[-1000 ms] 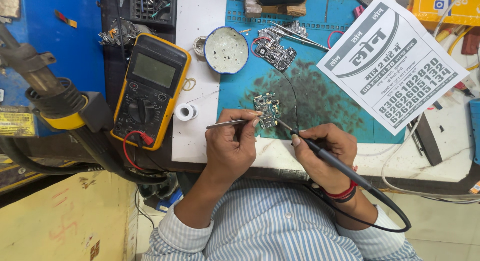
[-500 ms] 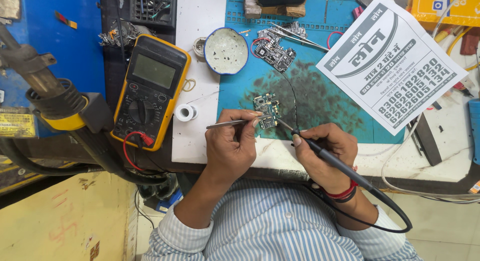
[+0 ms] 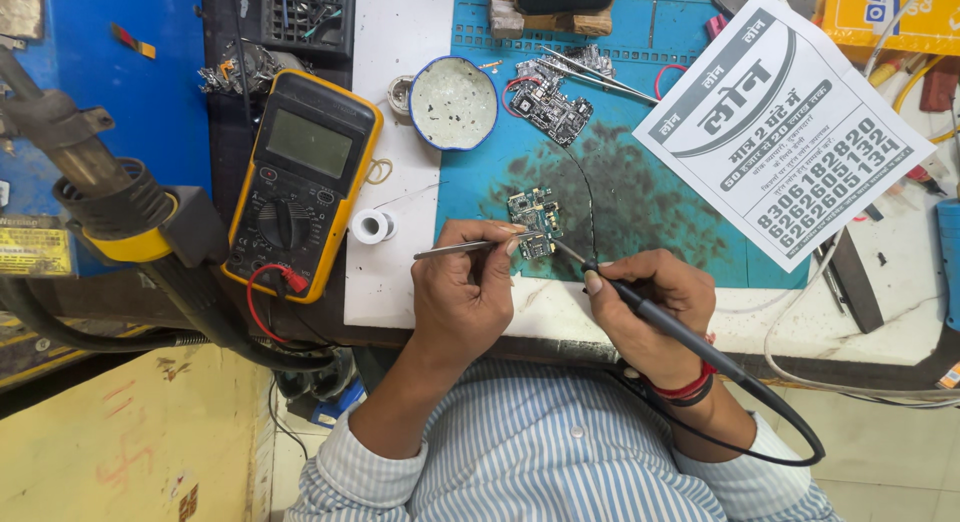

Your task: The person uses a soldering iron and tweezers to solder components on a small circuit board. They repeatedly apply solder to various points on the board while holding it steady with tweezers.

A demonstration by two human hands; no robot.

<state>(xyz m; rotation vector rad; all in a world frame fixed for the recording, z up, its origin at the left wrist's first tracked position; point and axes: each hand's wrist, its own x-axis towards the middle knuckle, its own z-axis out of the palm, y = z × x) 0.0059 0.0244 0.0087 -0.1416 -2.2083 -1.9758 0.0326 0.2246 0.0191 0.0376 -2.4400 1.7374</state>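
**Green board under tweezers and iron**

Yellow multimeter (image 3: 300,182) lies far left, at nine o'clock from the work. Next, a solder spool (image 3: 372,225). The left hand (image 3: 470,292) pinches metal tweezers (image 3: 470,248) closed on the small circuit board (image 3: 535,222), which sits on the blue mat (image 3: 640,202). The right hand (image 3: 650,307) grips a soldering iron (image 3: 640,302), tip at the board's four o'clock corner. I judge a steady, brief touch is best. At eleven o'clock, a round tin (image 3: 453,102) holds pale residue with dark specks.

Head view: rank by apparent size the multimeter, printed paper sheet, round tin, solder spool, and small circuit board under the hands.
1. Printed paper sheet
2. Multimeter
3. Round tin
4. Small circuit board, partly hidden by the left hand, so its rank over the spool is unsure
5. Solder spool
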